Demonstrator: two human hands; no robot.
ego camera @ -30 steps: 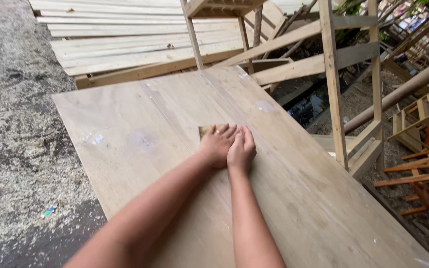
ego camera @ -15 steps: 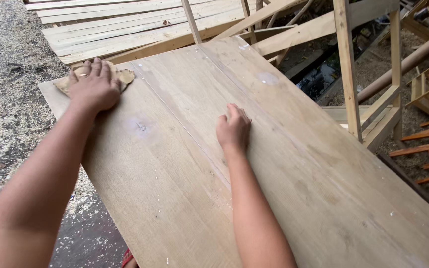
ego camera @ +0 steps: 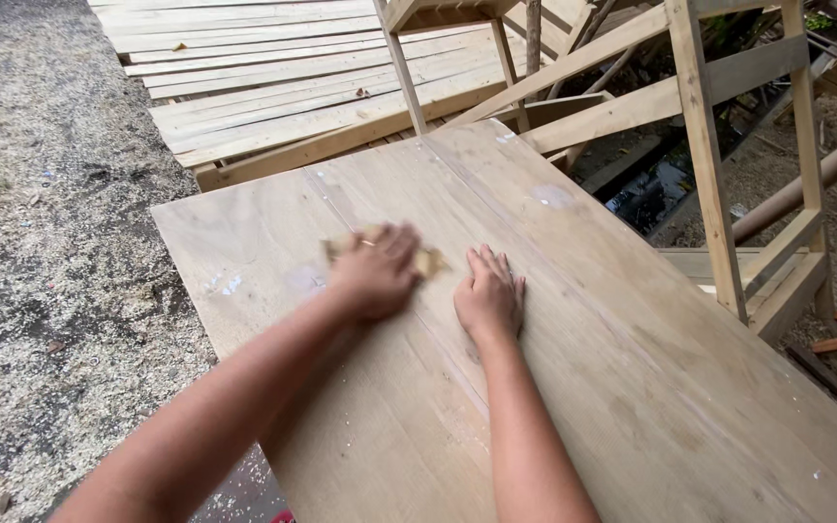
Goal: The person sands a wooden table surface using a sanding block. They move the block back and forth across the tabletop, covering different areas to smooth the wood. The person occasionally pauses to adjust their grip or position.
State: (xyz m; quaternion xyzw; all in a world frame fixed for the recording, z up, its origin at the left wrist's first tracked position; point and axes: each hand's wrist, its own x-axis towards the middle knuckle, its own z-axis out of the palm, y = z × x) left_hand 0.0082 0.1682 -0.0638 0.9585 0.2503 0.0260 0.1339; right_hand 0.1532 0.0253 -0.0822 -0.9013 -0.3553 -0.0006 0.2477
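So my left hand (ego camera: 375, 271) is pressed down flat on a scrap of sandpaper (ego camera: 428, 260), fingers together on top of it, a bit motion-blurred. The paper sits around the middle of the big wooden panel (ego camera: 632, 387). Right hand (ego camera: 488, 295) is just beside it, palm down on the bare wood, fingers lying together, holding nothing. Past the far edge there's a stack of planks (ego camera: 273, 87), a wooden frame (ego camera: 719, 194) off to the right, and sawdust-covered ground (ego camera: 50, 242) on the left.

The pale tan wooden panel (ego camera: 573, 320) shows faint grain streaks and whitish filler spots, the sheet (ego camera: 428, 260) on it looks blurred yellowish-brown, and grey sawdust-speckled ground (ego camera: 41, 242) lies beside.
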